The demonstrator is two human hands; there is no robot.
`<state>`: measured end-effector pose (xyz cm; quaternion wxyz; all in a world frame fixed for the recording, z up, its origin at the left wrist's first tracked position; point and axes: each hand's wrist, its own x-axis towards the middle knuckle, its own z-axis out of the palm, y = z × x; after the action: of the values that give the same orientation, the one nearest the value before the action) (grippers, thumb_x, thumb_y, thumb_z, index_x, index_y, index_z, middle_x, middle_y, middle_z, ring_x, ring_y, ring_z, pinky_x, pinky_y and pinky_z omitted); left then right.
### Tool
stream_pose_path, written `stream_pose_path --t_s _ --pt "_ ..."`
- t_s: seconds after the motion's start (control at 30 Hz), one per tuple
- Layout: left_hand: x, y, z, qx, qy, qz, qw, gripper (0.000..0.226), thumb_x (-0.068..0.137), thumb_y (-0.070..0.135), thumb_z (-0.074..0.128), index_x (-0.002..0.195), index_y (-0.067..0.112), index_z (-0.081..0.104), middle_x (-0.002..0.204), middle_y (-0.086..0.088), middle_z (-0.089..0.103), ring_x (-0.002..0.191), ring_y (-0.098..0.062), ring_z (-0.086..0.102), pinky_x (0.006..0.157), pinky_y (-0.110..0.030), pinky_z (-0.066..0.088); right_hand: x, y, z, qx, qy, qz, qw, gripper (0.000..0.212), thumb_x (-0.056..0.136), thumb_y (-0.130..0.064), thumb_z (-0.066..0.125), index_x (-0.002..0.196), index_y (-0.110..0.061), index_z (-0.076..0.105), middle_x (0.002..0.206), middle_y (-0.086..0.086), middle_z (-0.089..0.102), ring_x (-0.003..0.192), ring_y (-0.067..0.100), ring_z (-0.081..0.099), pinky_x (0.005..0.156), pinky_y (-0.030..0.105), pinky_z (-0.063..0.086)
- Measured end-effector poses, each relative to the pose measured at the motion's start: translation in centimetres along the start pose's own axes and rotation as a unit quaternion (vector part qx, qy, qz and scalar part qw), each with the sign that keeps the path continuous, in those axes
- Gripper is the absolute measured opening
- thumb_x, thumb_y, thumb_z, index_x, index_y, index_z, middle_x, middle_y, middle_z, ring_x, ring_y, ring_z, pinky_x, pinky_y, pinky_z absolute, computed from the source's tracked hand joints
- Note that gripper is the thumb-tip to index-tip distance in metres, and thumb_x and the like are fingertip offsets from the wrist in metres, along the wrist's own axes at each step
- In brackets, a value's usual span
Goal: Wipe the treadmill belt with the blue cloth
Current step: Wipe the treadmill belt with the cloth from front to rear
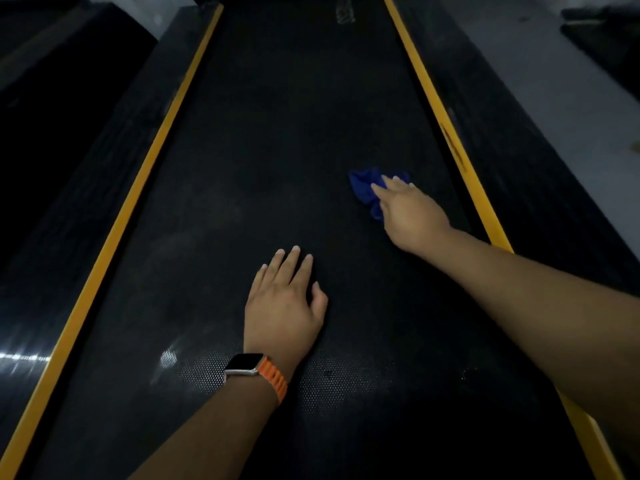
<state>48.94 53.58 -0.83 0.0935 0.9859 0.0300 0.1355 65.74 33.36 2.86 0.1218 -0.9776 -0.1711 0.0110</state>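
From my head camera, my right hand point(412, 213) presses the bunched blue cloth point(363, 188) flat-fingered onto the treadmill belt point(277, 150), at two o'clock from my left hand point(284, 303), which lies open and empty, bracing. I judge wiping is underway; next calls for sweeping toward nine o'clock, keeping pressure.

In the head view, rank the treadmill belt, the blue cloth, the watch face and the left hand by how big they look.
1. treadmill belt
2. left hand, enlarged by its nearness to the camera
3. blue cloth, partly hidden under the right hand
4. watch face
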Motion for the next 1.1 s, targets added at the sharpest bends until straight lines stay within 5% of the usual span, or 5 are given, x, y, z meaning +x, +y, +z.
stream_pose_path --t_s 0.27,0.5,0.73,0.97,1.1 --pt "0.0 -0.1 0.2 -0.002 -0.005 0.002 1.000 0.055 0.099 0.041 0.037 0.140 0.015 0.063 0.153 -0.008 0.053 0.146 -0.028 0.044 0.121 -0.047 0.035 -13.7 0.3 -1.6 -0.078 -0.043 -0.154 0.984 0.051 0.099 -0.024 0.048 0.149 -0.022 0.040 0.158 -0.001 0.030 0.147 0.015 0.024 0.117 0.027 0.003" --pt "0.1 0.0 0.0 -0.006 -0.009 -0.004 1.000 0.057 0.098 0.042 0.036 0.141 0.016 0.062 0.153 -0.007 0.053 0.146 -0.027 0.044 0.121 -0.046 0.034 -1.7 -1.2 0.1 0.011 0.015 0.015 1.000 0.051 0.100 -0.012 0.045 0.150 -0.017 0.035 0.161 0.005 0.026 0.149 0.020 0.018 0.123 0.036 0.014" --pt "-0.1 -0.1 0.2 0.000 -0.006 0.000 1.000 0.056 0.099 0.041 0.036 0.140 0.014 0.062 0.153 -0.008 0.053 0.146 -0.028 0.045 0.121 -0.047 0.035 -16.1 1.7 0.1 0.038 -0.032 -0.176 0.983 0.060 0.097 -0.007 0.048 0.151 -0.023 0.027 0.157 -0.009 0.012 0.148 0.008 0.007 0.117 0.022 -0.005" --pt "-0.1 -0.1 -0.1 -0.010 -0.016 -0.003 1.000 0.057 0.099 0.043 0.035 0.142 0.016 0.061 0.155 -0.005 0.051 0.147 -0.026 0.042 0.122 -0.047 0.033 1.8 4.1 -0.4 0.068 0.026 0.056 0.996 0.054 0.098 -0.008 0.048 0.150 -0.015 0.036 0.160 0.009 0.026 0.148 0.025 0.022 0.122 0.037 0.016" --pt "0.0 -0.2 0.0 -0.002 -0.018 -0.002 1.000 0.056 0.099 0.042 0.036 0.142 0.015 0.060 0.155 -0.007 0.051 0.147 -0.027 0.042 0.122 -0.047 0.033 -5.6 3.2 0.3 0.048 0.047 0.007 0.998 0.054 0.095 -0.003 0.052 0.147 -0.013 0.042 0.157 0.009 0.033 0.147 0.024 0.026 0.122 0.039 0.018"
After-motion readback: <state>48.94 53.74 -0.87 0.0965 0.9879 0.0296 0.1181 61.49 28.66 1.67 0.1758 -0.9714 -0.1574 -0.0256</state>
